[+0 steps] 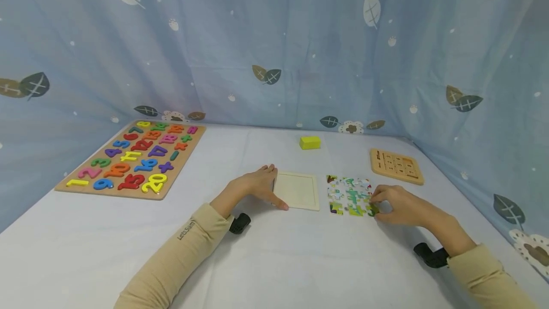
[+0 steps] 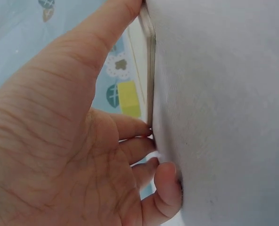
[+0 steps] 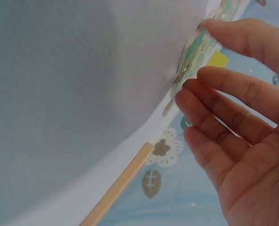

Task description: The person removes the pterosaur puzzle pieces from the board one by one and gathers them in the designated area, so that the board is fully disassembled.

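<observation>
A pale, square wooden puzzle tray point(image 1: 297, 190) lies flat in the middle of the table. My left hand point(image 1: 261, 185) rests at its left side, fingers by the far corner and thumb at the near one. The left wrist view shows the tray's edge point(image 2: 150, 80) running between the thumb and index finger. Right of the tray lies a jigsaw puzzle point(image 1: 351, 195) in green, white and red pieces, with small gaps between some of them. My right hand point(image 1: 399, 205) touches its right side with thumb and fingertips spread apart. The hand partly hides the right-hand pieces.
A large wooden board of colourful numbers point(image 1: 133, 161) lies at the back left. A yellow block point(image 1: 310, 142) sits behind the tray. At the right lies a small wooden number board point(image 1: 396, 166). A blue patterned curtain point(image 1: 274, 51) hangs behind the white-covered table point(image 1: 291, 261).
</observation>
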Motion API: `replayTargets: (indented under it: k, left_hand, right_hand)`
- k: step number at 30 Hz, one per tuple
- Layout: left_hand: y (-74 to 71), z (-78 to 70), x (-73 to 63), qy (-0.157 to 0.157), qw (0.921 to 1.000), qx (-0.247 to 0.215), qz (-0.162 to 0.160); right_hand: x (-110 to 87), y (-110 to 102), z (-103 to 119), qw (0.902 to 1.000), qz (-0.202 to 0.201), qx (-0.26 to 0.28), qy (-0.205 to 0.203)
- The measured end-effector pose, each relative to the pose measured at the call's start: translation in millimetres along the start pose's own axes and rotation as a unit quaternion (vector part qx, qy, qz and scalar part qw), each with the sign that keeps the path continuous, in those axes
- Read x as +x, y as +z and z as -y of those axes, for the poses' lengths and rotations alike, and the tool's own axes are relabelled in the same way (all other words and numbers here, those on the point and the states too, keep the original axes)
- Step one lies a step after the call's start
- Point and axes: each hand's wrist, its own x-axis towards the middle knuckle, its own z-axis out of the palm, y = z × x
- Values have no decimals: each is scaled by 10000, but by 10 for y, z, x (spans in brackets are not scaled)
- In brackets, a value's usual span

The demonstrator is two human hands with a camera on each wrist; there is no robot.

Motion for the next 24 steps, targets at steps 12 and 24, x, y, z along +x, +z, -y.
replayTargets:
  k: [12, 24]
  left_hand:
    - [47, -80, -208, -85, 9981, 57, -608]
    - [196, -121, -587, -287, 9653, 1942, -1725]
  right_hand:
    - [209, 134, 375, 9944, -973, 319, 278]
    - [276, 240, 620, 9822, -1184, -1338, 581]
